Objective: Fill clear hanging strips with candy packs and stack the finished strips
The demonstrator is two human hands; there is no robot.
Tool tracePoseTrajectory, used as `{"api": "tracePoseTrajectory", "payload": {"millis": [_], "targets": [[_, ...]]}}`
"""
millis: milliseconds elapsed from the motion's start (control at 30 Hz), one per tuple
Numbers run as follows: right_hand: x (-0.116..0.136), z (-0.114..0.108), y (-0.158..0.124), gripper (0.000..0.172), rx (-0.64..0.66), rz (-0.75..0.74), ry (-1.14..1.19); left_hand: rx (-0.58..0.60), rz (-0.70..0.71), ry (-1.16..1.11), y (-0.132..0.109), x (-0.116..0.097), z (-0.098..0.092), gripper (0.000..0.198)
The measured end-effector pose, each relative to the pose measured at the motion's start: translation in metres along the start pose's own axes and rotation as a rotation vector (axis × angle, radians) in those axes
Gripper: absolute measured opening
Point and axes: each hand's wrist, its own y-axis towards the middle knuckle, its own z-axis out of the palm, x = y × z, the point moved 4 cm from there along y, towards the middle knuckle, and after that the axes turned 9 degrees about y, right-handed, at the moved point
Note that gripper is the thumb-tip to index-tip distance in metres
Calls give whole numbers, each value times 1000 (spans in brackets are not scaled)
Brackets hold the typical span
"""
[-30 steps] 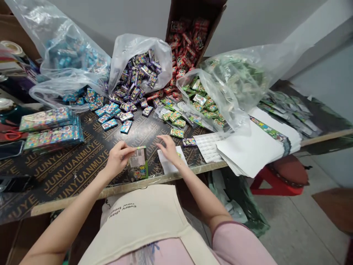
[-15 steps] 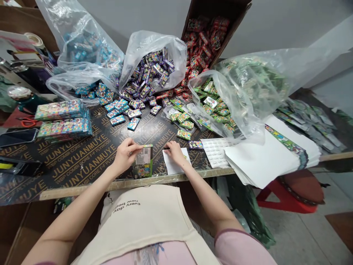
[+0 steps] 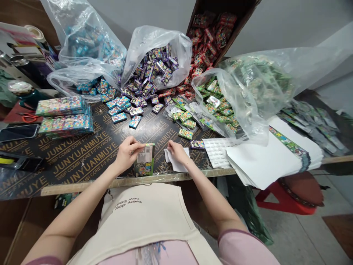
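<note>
My left hand (image 3: pixel 127 154) is closed in a pinch on the top edge of a small printed box (image 3: pixel 145 164) with green edges. The box stands near the table's front edge, in front of me. Just to its right, my right hand (image 3: pixel 177 152) has its fingertips pinched together on a white paper sheet (image 3: pixel 180 165). Part of that paper is hidden under the hand, and it looks folded or bent. Beyond both hands lie loose small blue boxes (image 3: pixel 119 117) and a green packet (image 3: pixel 185 133).
Clear bags spill purple boxes (image 3: pixel 157 70) and green packets (image 3: pixel 217 103); red packets (image 3: pixel 205 44) fill a carton. Stacked box strips (image 3: pixel 64 123), a phone (image 3: pixel 19 132) and scissors (image 3: pixel 26 117) lie left. A label sheet (image 3: pixel 217 152) and large white cards (image 3: pixel 256 162) lie right.
My right hand has turned, its fingers drawing into a pinch, and the paper beneath has shifted and bent. My left hand keeps its hold on the box. The view has shifted slightly.
</note>
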Motion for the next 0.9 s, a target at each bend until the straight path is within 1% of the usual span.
{"api": "tracePoseTrajectory", "payload": {"millis": [100,133,167,233,300,333,367,400,467,500,567,633,767,900], "targets": [[3,-5,3,12,11,-22,55,0,3,29,0,-1,1,20],[7,-7,4,12,-6,-31,69,-1,5,37,0,-1,1,19],[12,-12,6,12,-49,-40,97,-2,6,43,0,-2,1,19],[28,-25,9,12,-203,-54,223,-7,9,48,-1,-3,2,19],[51,-42,13,11,-356,-68,429,-25,-4,52,-1,-4,1,15],[65,-48,15,11,-390,-80,538,-38,-19,52,-1,-3,0,13],[81,-53,18,11,-380,-97,628,-51,-37,48,-1,-3,-1,11],[98,-56,21,16,-338,-118,701,-62,-55,39,-1,-2,-2,10],[131,-56,26,30,-178,-169,778,-70,-74,13,-1,-2,-4,12],[145,-53,27,35,-88,-193,785,-70,-72,4,-1,-2,-5,12],[164,-45,30,35,54,-226,749,-72,-53,1,-1,-4,-7,9],[170,-36,34,33,120,-238,698,-82,-31,2,-1,-6,-9,4],[165,-25,39,34,156,-247,663,-114,-27,-30,-1,-9,-10,3],[163,-21,39,33,135,-256,630,-131,-99,16,-2,-5,-4,18]]}}
